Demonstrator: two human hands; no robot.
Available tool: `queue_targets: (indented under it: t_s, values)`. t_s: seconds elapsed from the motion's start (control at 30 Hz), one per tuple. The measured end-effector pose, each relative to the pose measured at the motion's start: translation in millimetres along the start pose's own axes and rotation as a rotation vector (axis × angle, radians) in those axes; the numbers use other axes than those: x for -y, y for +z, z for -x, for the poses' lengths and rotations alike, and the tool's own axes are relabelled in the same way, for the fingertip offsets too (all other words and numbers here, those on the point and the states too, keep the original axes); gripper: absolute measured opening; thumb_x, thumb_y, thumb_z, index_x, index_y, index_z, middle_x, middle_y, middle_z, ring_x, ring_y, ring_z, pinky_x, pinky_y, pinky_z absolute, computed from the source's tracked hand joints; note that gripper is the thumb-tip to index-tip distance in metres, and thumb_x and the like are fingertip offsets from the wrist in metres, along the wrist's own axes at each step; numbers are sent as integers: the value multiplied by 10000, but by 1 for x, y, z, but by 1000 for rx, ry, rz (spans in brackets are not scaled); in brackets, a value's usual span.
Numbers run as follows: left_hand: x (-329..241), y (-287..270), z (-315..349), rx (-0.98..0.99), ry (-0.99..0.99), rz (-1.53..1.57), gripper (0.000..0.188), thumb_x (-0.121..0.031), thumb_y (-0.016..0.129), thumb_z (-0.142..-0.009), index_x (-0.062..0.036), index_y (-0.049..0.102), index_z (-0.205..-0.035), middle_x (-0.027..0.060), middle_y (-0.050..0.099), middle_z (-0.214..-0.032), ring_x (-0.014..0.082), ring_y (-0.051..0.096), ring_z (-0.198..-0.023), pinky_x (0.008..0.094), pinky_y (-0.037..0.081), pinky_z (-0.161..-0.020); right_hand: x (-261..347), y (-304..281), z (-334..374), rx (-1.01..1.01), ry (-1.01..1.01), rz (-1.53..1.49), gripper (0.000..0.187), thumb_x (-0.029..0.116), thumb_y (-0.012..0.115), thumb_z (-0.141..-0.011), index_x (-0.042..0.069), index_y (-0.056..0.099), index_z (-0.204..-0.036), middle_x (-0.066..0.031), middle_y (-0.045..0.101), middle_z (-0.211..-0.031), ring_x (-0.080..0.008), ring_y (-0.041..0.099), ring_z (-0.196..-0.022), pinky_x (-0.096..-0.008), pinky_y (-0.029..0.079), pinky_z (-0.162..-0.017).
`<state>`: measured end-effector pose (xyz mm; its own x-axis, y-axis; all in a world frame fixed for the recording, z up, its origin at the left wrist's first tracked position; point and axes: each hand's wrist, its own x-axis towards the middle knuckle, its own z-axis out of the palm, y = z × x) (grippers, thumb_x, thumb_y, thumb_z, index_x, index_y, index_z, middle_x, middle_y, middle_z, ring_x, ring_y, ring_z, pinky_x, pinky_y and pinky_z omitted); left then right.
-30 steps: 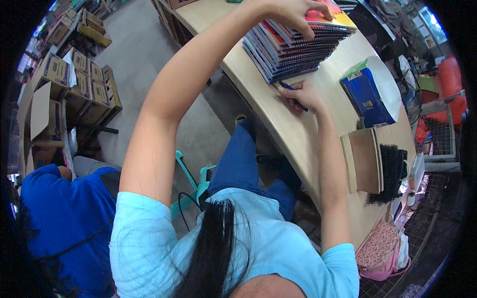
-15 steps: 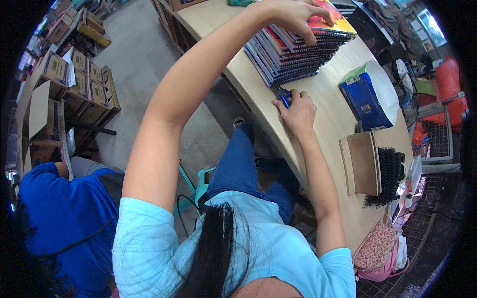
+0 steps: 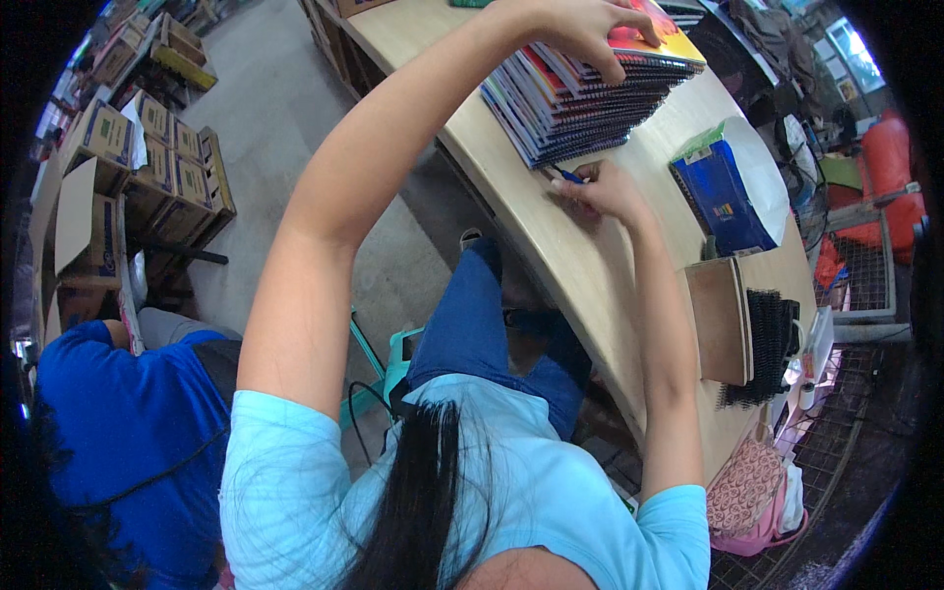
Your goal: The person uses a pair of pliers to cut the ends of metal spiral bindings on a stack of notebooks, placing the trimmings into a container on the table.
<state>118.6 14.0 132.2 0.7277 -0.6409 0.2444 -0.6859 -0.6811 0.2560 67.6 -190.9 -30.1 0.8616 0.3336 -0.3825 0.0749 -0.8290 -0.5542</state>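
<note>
A tall stack of spiral-bound notebooks [image 3: 580, 108] lies on the pale wooden table, with black coils along its near right side. My left hand [image 3: 590, 31] rests on the orange and yellow top cover, fingers spread and the thumb over the coil side. At the foot of the stack, my right hand [image 3: 612, 193] is closed around a small pair of blue-handled pliers [image 3: 575, 178]. Their tip points at the corner of the lowest notebooks; whether it touches a coil is too small to tell.
On the table [image 3: 629, 295] stand a blue box [image 3: 730, 197] with white paper and a wooden block [image 3: 718, 320] beside black coils [image 3: 769, 349]. A pink bag [image 3: 752, 492] sits at the near right. Left are cartons [image 3: 162, 167] and a person in blue [image 3: 138, 433].
My right hand has turned, bringing the pliers closer to the stack's bottom corner, and its forearm has swung right. My left hand stays on the top notebook.
</note>
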Motion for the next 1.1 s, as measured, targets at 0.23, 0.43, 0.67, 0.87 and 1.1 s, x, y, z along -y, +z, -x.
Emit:
queue_targets:
  t_s: [0.23,0.43,0.67,0.87,1.1]
  values:
    - [2,3,0,-22,11,-5,790,-425,687,-579,-197,525,-1319,183,508,-1333,358,478,-1233,503,368,-1000,7,67,34,-622,-105,428,597,549,702,-748,12,636,-999,-185,619,-944,-375,608,-902,-492,478,-753]
    - [2,2,0,-15,30,5,793,-425,692,-579,-187,527,-1318,176,504,-1344,344,488,-1231,475,378,-1002,16,72,33,-615,-95,465,548,522,703,-765,16,649,-967,-191,640,-934,-346,625,-903,-490,484,-752]
    - [1,5,-3,-3,15,68,787,-421,694,-583,-188,529,-1317,178,505,-1342,343,488,-1231,464,382,-1002,16,-6,-7,113,123,54,533,511,717,-767,-10,675,-876,-224,676,-801,-327,678,-819,-444,524,-758]
    - [-1,-4,7,5,14,40,786,-424,695,-592,-210,519,-1327,180,510,-1331,344,493,-1222,475,369,-1005,15,46,28,-397,-23,317,609,547,714,-736,2,661,-1003,-243,647,-963,-360,649,-927,-459,508,-817]
    - [-2,1,0,-4,-10,-19,794,-432,691,-585,-209,520,-1328,165,512,-1336,342,480,-1236,496,366,-1000,18,68,33,-534,-51,460,626,563,663,-786,20,598,-1089,-192,602,-1026,-366,596,-963,-531,472,-769]
